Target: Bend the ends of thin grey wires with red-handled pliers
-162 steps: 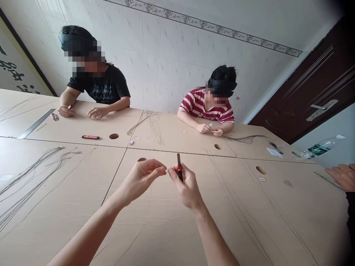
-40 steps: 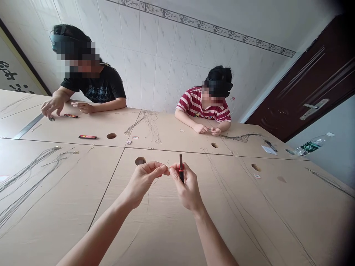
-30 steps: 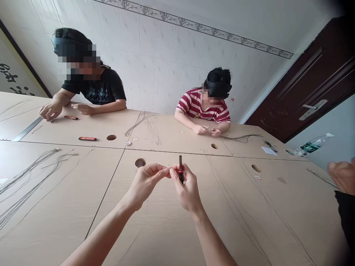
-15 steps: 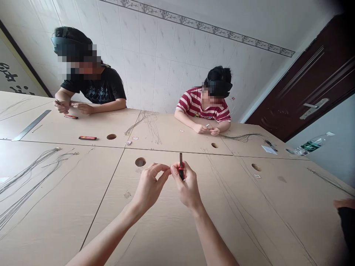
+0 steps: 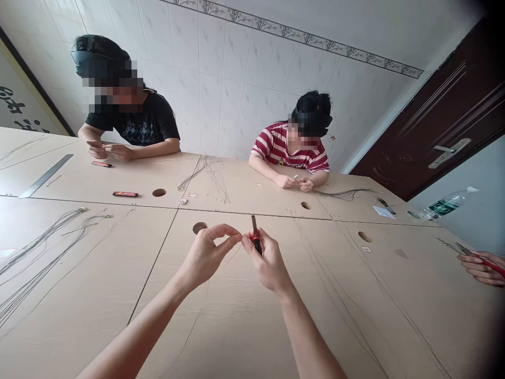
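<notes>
A thin wire is pinched between thumb and forefinger of the left hand, the two fingertips closed into a ring with the other fingers curled loosely behind. The wire's end lies at that pinch, pointing to the right toward the right hand, and the rest of the strand is seen trailing down and back over the table; it is too fine to follow far. A small red-and-black tool is gripped in the right hand, held nearly upright with its dark tip leaning slightly away from the wearer and its lower part hidden in the closed fingers. The long axis of the tool thus stands almost crosswise to the wire's end. The two hands are held just above the table, fingertips nearly touching, with only a narrow gap left between the pinch and the tool. Whether the wire already meets the tool cannot be told.
</notes>
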`<state>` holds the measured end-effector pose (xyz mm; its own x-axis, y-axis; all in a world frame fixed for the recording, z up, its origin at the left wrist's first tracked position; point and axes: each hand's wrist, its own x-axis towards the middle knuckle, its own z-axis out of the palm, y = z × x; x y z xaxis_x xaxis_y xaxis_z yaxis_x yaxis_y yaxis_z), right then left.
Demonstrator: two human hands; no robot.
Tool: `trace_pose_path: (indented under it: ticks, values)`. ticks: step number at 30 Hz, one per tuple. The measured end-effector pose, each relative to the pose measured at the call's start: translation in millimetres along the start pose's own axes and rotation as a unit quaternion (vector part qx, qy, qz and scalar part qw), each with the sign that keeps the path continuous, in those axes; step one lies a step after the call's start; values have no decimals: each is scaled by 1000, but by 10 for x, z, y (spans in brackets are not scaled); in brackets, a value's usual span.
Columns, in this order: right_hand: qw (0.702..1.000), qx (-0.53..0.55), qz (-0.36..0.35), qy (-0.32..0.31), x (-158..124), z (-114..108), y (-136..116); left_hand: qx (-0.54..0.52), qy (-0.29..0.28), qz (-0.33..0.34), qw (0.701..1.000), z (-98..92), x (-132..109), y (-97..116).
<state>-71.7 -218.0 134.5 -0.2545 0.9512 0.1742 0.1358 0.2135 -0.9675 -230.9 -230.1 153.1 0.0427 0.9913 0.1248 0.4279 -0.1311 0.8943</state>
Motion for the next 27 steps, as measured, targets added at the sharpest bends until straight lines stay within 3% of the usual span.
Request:
trace_pose_path:
  ticks: [10, 17, 21, 27]
  values:
    - [988, 141, 44, 34, -28, 54, 41, -18, -15, -31, 999, -1, -47, 91]
    - [923, 342, 162, -71, -165, 90, -5, -34, 13, 38, 999, 44, -2, 92]
    - [908, 374, 169, -88, -408, -162, 7, -52, 0, 45, 998, 62, 98, 161]
    - [925, 316, 211, 29, -1085, -839, 129, -85, -63, 13, 994, 329, 371, 296]
